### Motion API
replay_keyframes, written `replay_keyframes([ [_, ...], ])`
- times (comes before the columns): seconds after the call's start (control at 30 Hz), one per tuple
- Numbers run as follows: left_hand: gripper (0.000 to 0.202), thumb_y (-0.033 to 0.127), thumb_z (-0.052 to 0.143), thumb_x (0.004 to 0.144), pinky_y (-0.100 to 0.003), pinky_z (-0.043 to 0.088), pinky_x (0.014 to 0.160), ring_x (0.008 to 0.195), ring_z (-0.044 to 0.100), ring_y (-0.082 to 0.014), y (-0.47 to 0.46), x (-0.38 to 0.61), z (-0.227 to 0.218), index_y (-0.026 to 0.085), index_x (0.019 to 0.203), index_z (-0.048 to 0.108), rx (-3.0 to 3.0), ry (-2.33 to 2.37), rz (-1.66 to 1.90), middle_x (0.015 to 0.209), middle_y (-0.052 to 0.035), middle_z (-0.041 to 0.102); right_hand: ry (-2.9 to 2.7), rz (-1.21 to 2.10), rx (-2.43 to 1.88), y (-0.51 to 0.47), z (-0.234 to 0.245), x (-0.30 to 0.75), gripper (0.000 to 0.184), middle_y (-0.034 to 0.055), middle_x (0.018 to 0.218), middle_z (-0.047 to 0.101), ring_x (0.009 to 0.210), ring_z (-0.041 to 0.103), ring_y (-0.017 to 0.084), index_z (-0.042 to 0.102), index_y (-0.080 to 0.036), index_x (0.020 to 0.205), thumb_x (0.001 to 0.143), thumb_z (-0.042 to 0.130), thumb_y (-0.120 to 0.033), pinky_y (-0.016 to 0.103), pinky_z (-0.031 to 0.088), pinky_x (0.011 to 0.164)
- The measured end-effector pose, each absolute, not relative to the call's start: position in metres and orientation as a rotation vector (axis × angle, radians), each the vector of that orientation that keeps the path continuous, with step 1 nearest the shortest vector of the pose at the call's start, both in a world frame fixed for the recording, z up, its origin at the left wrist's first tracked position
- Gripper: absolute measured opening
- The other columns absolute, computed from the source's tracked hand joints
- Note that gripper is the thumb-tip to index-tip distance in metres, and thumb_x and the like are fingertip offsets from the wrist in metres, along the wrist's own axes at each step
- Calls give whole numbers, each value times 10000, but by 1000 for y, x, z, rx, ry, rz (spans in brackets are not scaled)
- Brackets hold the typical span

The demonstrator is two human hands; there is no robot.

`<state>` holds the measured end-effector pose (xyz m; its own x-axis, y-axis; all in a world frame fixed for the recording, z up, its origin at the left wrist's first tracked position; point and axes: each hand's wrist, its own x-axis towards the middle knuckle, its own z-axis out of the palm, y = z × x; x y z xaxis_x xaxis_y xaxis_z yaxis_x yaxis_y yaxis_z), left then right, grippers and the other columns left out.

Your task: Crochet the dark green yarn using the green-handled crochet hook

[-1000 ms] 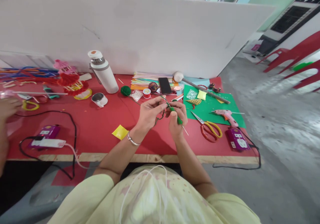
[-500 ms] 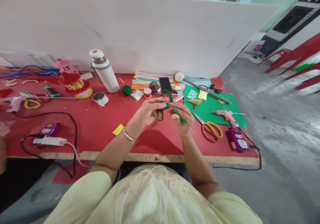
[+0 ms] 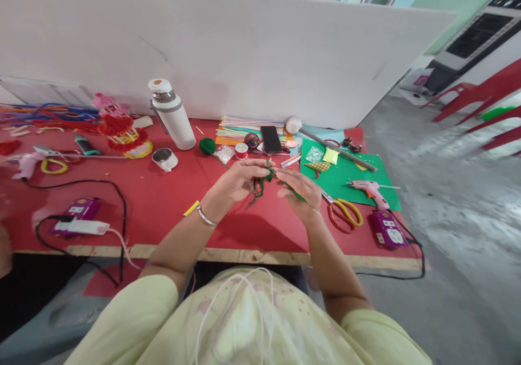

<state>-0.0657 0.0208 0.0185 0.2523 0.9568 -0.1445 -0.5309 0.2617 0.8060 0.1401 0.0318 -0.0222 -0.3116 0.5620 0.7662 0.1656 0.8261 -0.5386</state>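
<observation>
My left hand (image 3: 238, 180) is closed in a pinch on dark green yarn (image 3: 260, 183) that hangs in a small loose piece below my fingers. My right hand (image 3: 301, 194) grips a green-handled crochet hook (image 3: 293, 190), its tip pointing into the yarn between both hands. Both hands hover above the red table (image 3: 163, 213), near its middle. A strand runs back to a green yarn ball (image 3: 207, 146) lying further back on the table.
Orange-handled scissors (image 3: 344, 213), a pink glue gun (image 3: 368, 188) and a purple power strip (image 3: 385, 229) lie right, on and by green paper (image 3: 350, 175). A white flask (image 3: 173, 115), a cup (image 3: 165, 158), a phone (image 3: 271, 138), paper strips, a second strip (image 3: 77, 210) with cables.
My right hand has turned and slid right, laying the hook flatter. My left hand stays pinched on the yarn. At the far left another person's hand has drawn out of view.
</observation>
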Motion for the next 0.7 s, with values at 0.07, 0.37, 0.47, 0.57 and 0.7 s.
replay_keyframes([
  [0.07,267,144,879,592,-183,495,481,532,643,-91,20,-67,20,145,855,833,700,716,1121,724,-35,755,-1880,435,-555,30,-19,140,374,89,1189,823,1088,798,267,793,-311,1215,936,708,-546,409,674,903],
  [0.37,298,189,933,645,-198,499,485,543,651,-93,20,-67,9,169,925,833,733,742,1196,736,-19,749,-1798,476,-509,25,-15,135,333,89,1224,806,1065,791,254,771,-322,1257,990,659,-487,405,683,854],
  [0.47,299,214,942,667,-195,494,483,540,647,-89,19,-65,7,175,941,828,731,717,1204,758,-22,755,-1778,445,-476,25,-18,132,341,89,1233,795,1019,787,237,759,-332,1289,987,671,-464,378,683,803],
  [0.57,295,220,954,659,-190,502,504,584,678,-101,17,-61,7,178,917,818,687,673,1210,758,-19,753,-1737,434,-450,25,-21,129,351,88,1243,785,1013,779,232,744,-343,1318,993,666,-450,367,681,773],
  [0.7,323,227,966,646,-209,539,552,643,716,-126,16,-59,8,178,928,818,664,642,1207,772,-22,761,-1693,427,-439,24,-24,124,349,85,1230,787,1025,777,242,748,-344,1312,989,670,-452,373,682,770],
])
